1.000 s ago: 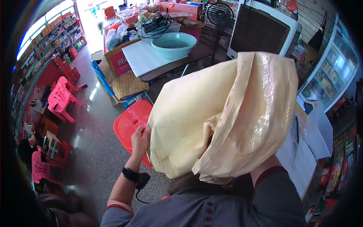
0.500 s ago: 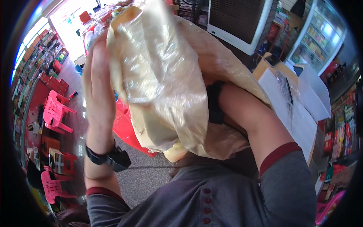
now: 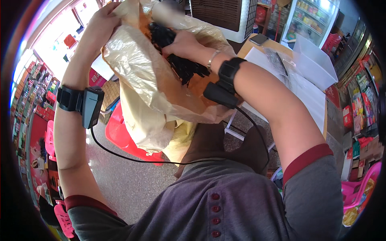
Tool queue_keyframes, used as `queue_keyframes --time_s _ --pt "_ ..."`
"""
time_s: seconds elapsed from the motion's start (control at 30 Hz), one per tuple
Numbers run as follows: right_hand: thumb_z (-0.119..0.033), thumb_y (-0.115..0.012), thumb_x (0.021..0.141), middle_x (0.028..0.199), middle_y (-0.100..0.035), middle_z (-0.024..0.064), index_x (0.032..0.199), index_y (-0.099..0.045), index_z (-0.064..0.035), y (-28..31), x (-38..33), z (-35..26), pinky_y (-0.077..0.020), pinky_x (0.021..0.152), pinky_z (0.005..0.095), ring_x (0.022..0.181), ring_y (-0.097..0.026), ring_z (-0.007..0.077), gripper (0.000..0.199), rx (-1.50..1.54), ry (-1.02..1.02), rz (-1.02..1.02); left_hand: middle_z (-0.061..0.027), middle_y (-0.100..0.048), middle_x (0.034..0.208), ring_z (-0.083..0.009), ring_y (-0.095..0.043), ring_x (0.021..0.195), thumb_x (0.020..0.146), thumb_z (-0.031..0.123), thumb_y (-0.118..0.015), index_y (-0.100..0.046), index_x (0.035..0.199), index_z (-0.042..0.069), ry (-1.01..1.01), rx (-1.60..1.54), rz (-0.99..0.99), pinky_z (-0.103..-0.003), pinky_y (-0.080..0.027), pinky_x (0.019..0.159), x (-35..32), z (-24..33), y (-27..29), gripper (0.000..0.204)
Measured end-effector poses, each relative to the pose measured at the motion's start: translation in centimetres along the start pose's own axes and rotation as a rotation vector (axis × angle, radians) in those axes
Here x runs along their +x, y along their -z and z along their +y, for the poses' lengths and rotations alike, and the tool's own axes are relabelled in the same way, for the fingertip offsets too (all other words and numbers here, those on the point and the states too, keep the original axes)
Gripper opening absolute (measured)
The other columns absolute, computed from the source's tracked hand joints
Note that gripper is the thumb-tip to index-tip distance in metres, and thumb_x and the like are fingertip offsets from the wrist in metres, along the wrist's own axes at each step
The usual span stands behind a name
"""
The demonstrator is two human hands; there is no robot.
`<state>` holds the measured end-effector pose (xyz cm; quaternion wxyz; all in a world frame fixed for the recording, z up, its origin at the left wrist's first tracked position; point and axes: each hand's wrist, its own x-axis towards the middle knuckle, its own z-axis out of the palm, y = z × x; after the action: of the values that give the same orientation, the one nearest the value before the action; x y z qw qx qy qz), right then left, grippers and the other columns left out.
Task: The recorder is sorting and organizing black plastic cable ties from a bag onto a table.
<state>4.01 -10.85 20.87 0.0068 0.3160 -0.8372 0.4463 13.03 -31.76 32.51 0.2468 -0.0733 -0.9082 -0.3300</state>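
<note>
A large cream plastic bag (image 3: 134,52) stands before me with its mouth spread. My left hand (image 3: 103,25) is closed on the bag's rim at the far left. Inside the mouth, my right hand (image 3: 183,45) closes round a bunch of thin black pieces (image 3: 162,35). More thin black pieces (image 3: 185,70) lie lower in the bag, below that hand. Their exact kind cannot be made out. Both wrists carry strapped black devices, joined by a black cable (image 3: 132,159) that hangs across in front of my body.
A red plastic stool (image 3: 120,130) is beside the bag's lower left. At right, a table with a white sheet (image 3: 307,106) bears a translucent bin (image 3: 315,62), a phone (image 3: 258,39) and a clear packet (image 3: 278,64). An air cooler (image 3: 219,16) stands beyond.
The bag's mouth has tilted toward me, showing its black contents. My right hand, hidden in the bag before, now shows with black pieces. My left hand has moved up to the rim.
</note>
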Motion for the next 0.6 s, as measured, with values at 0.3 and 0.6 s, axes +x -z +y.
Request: queue_keyframes --time_s 0.3,0.6 --pt "-0.017 -0.074 0.060 0.084 -0.067 0.0124 0.093 -0.061 0.0021 3.4 -4.6 1.5 -0.0490 0.075 0.0319 0.080 -0.064 0.0237 0.041 0.419 0.239 0.469 -0.0219 -0.059 0.115 -0.0387 -0.060 0.099 0.078 0.004 -0.052 -0.055 0.124 0.004 -0.310 0.538 0.341 -0.044 -0.047 0.088 -2.6 -0.4 -4.3 0.046" --pt "-0.003 -0.071 0.063 0.070 -0.065 0.0040 0.075 -0.065 0.0016 10.3 -4.7 2.0 -0.0471 0.060 0.0265 0.062 -0.060 0.0121 0.015 1.007 0.370 0.509 -0.0175 -0.058 0.122 -0.0235 -0.055 0.116 0.087 0.021 -0.066 -0.044 0.133 -0.003 -0.524 0.027 0.152 -0.034 -0.040 0.101 -5.9 14.8 -12.2 0.056"
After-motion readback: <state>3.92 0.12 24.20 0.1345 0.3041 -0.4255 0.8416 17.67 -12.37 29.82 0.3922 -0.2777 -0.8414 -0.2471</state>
